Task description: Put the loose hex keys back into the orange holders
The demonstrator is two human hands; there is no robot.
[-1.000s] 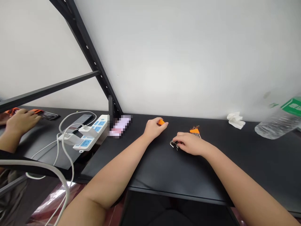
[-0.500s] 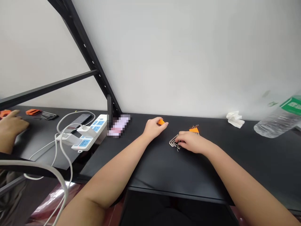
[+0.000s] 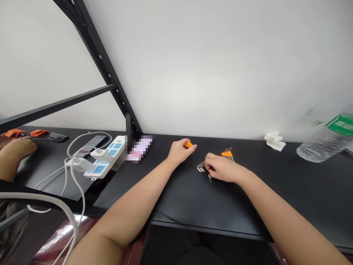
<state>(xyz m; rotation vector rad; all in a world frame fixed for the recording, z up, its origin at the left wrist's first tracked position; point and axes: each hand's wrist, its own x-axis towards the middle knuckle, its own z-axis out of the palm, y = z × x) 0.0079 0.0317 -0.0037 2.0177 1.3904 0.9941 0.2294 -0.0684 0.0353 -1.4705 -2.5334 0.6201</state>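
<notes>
My left hand (image 3: 178,151) is closed around a small orange plastic holder (image 3: 188,144), which shows between thumb and fingers. Over a row of L-shaped silver hex keys (image 3: 202,167) on the black table, my right hand (image 3: 222,167) has its fingers pinched down. Its fingertips grip a hex key there, largely covered by the hand. Small hex keys (image 3: 210,177) poke out just below the fingers. Behind the right hand lies a second orange holder (image 3: 227,154) with several keys in it, partly hidden.
A white power strip (image 3: 106,157) with cables and a phone (image 3: 95,142) lie on the left, by a black metal frame (image 3: 106,70). Another person's hand (image 3: 20,149) is at far left near orange holders (image 3: 39,133). Crumpled tissue (image 3: 275,140) and a plastic bottle (image 3: 317,145) stand right.
My right hand has shifted slightly left, its fingers drawn closer together among the hex keys. My left hand stays on the orange holder. The other person's hand has moved a little right.
</notes>
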